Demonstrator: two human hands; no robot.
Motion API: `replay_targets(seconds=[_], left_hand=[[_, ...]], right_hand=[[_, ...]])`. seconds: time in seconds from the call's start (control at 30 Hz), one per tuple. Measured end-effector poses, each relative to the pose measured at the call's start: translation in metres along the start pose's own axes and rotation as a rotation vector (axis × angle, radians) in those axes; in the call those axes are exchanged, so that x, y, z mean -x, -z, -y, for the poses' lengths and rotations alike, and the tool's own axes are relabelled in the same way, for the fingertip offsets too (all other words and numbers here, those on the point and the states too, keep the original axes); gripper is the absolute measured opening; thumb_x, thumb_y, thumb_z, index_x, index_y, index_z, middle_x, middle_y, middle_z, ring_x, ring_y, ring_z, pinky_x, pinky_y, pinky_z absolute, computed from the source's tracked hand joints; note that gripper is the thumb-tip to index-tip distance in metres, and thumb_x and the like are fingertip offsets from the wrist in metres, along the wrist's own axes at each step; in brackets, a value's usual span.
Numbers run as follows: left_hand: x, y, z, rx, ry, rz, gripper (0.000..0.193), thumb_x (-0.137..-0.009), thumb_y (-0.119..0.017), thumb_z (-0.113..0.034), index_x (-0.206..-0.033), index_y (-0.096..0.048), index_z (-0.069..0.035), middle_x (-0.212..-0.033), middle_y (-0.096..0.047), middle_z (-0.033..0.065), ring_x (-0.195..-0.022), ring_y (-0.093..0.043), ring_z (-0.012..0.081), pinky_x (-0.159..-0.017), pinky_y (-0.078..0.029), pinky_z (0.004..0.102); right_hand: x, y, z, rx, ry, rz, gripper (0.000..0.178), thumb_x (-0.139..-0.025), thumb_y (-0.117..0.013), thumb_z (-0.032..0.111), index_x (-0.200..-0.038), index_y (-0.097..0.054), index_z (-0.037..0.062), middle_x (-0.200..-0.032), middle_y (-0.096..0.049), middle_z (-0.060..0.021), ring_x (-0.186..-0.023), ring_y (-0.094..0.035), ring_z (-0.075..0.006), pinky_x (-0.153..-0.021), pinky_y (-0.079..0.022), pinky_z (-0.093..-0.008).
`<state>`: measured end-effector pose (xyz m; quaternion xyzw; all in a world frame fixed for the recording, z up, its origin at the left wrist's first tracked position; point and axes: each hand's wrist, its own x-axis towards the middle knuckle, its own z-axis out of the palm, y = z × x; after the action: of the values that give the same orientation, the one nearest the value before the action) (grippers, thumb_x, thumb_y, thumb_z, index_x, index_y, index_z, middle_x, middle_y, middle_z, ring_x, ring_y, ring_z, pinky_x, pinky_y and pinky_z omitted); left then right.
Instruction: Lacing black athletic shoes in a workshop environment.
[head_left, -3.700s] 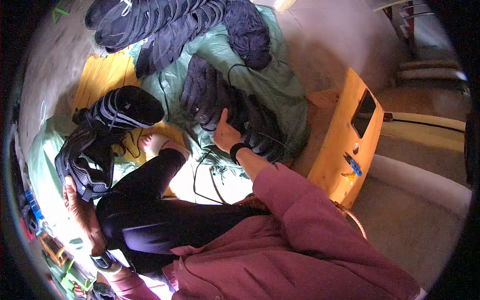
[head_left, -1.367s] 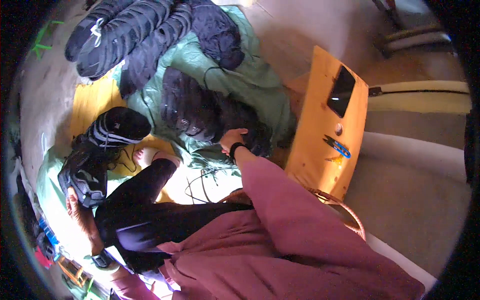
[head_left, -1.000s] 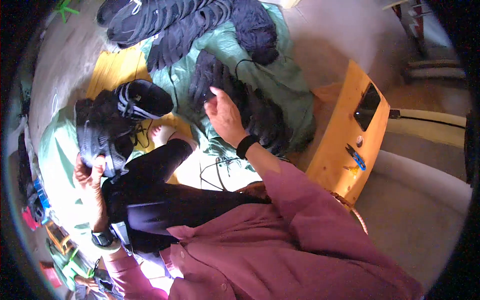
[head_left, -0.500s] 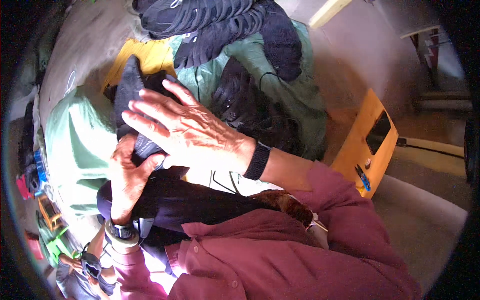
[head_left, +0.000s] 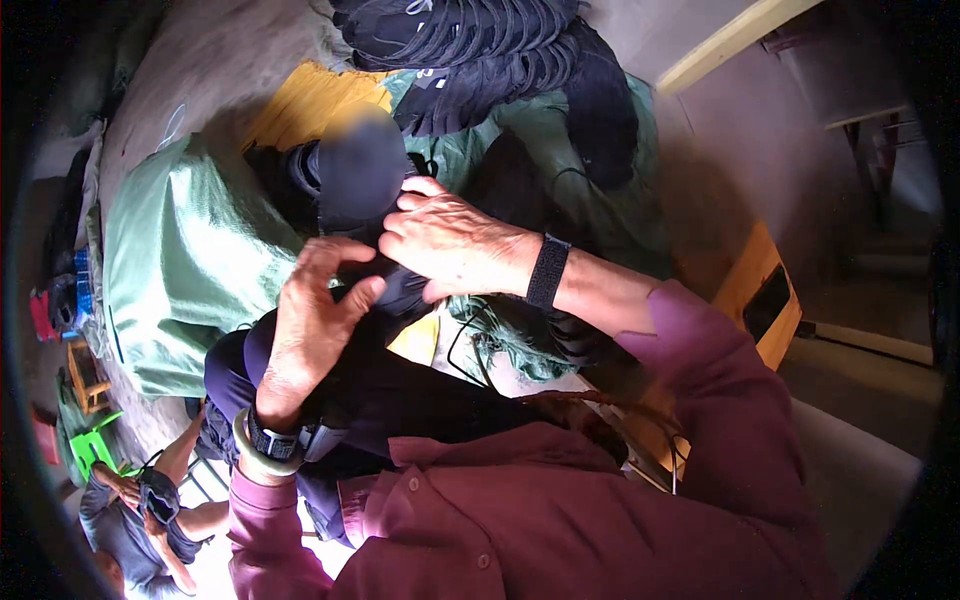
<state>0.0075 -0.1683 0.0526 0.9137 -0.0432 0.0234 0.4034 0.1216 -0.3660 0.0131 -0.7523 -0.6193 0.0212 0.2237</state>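
Observation:
A black shoe [head_left: 398,290] rests across my dark-trousered lap, its upper part covered by a round blur. My left hand [head_left: 312,325] holds its near left side, with thumb and fingers curved around it. From the right, my right hand [head_left: 455,240] presses bent fingers onto the shoe's edge; the fingertips are partly hidden. Behind it, another dark shoe [head_left: 290,175] lies against the green sheet [head_left: 190,260].
Nested black shoes [head_left: 470,40] are piled on green sheeting at the far side, beside a yellow board [head_left: 320,95]. A wooden stand [head_left: 755,290] with a dark panel stands right. At lower left a co-worker [head_left: 150,530] handles a dark shoe near a green stool [head_left: 90,445].
My right hand was spread flat over the shoe; its fingers are now bent at the shoe's edge. Both hands and the shoe appear farther right in view, and the view itself has shifted.

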Motion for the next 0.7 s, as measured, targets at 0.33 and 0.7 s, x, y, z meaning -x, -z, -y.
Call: replay_targets(seconds=[0.33, 0.7], left_hand=[[0.017, 0.016, -0.004, 0.313, 0.332, 0.013, 0.021, -0.097, -0.073, -0.013, -0.112, -0.066, 0.0, -0.103, -0.067, 0.001, -0.099, -0.061, 0.0101, -0.092, -0.048, 0.0263], [0.014, 0.017, -0.003, 0.335, 0.354, -0.013, 0.019, -0.093, -0.075, -0.009, -0.109, -0.069, -0.001, -0.102, -0.071, 0.0068, -0.092, -0.067, 0.0138, -0.085, -0.052, 0.0286]], right_hand=[[0.08, -0.168, -0.034, 0.492, 0.128, 0.59, 0.017, -0.091, -0.056, 0.019, -0.084, -0.071, 0.0184, -0.086, -0.067, 0.0028, -0.094, -0.063, -0.018, -0.105, -0.036, -0.0412], [0.114, -0.248, -0.052, 0.459, -0.052, 0.543, 0.021, -0.085, -0.06, 0.02, -0.068, -0.073, 0.0174, -0.073, -0.07, 0.0002, -0.079, -0.062, -0.0175, -0.088, -0.038, -0.0401]])
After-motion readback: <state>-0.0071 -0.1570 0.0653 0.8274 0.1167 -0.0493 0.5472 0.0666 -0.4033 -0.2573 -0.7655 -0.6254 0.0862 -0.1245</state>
